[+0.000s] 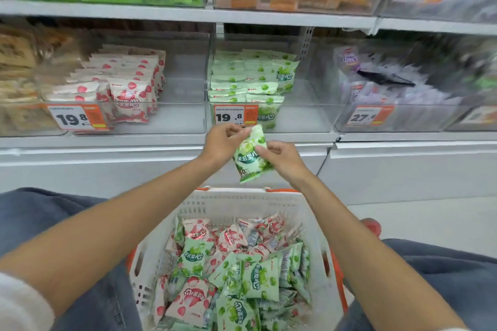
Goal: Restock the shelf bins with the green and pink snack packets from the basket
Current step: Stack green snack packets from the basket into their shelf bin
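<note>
Basket (242, 204): white, between the knees, holds many mixed green and pink packets.
Held packet (251, 153): 1 green packet, above the basket, just below the front of the green bin (309, 118).
Left hand (222, 142): pinches the packet's top edge.
Right hand (282, 156): pinches its right side.
Bin fill: green bin and pink bin (183, 115) each partly stocked, right halves bare.
Progress: judged early to midway; most stock remains in the basket.

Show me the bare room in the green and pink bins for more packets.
Green bin: bare floor right of its green stack, to its right wall. Pink bin: bare floor right of the pink packets, to the divider. Crowded: the basket and the purple bin. Left hand and right hand pinch the green packet.
</note>
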Demonstrator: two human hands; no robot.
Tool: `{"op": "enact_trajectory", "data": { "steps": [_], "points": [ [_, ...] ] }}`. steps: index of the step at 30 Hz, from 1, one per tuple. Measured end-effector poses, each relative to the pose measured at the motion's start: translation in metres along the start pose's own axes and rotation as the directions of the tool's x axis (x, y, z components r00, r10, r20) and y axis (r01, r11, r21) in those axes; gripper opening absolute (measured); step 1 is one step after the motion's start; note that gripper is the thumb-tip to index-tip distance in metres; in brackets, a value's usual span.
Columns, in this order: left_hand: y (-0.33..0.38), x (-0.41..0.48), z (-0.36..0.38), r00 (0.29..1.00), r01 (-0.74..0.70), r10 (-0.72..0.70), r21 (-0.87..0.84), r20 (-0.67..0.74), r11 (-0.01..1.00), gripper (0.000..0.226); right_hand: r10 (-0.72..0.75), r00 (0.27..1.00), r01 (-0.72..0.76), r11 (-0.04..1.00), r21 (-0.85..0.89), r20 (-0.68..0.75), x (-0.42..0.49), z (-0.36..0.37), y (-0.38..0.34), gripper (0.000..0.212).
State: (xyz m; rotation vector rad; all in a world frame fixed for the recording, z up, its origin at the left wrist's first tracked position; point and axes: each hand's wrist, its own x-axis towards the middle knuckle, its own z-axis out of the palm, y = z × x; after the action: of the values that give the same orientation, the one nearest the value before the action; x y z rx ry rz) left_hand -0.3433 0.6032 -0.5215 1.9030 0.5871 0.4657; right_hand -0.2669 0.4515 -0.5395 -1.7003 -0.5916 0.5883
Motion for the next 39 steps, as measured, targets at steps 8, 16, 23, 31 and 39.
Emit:
{"op": "enact_trajectory", "data": {
  "steps": [8,16,23,31,39],
  "points": [
    [0.073,0.041,0.044,0.962,-0.072,0.101,0.122,-0.253,0.990,0.056,-0.043,0.999,0.042,0.989,0.143,0.001,0.029,-0.058,-0.073,0.012],
    [0.096,0.134,0.044,0.949,-0.306,0.300,0.509,0.095,0.805,0.060,-0.022,0.974,0.064,0.981,0.181,-0.224,0.121,-0.123,-0.077,0.007],
    [0.062,0.167,0.027,0.965,-0.261,0.127,0.777,0.231,0.573,0.066,0.310,0.921,-0.331,0.942,-0.055,-0.237,0.238,-0.140,-0.034,0.036],
    [0.052,0.171,0.026,0.956,-0.284,0.231,0.770,0.181,0.571,0.056,0.237,0.938,-0.345,0.671,-0.656,-0.251,0.267,-0.126,-0.034,0.080],
    [0.049,0.172,0.026,0.948,-0.301,0.270,0.757,0.170,0.579,0.055,0.134,0.958,-0.264,0.754,-0.601,-0.253,0.279,-0.109,-0.033,0.094]
  ]
}}
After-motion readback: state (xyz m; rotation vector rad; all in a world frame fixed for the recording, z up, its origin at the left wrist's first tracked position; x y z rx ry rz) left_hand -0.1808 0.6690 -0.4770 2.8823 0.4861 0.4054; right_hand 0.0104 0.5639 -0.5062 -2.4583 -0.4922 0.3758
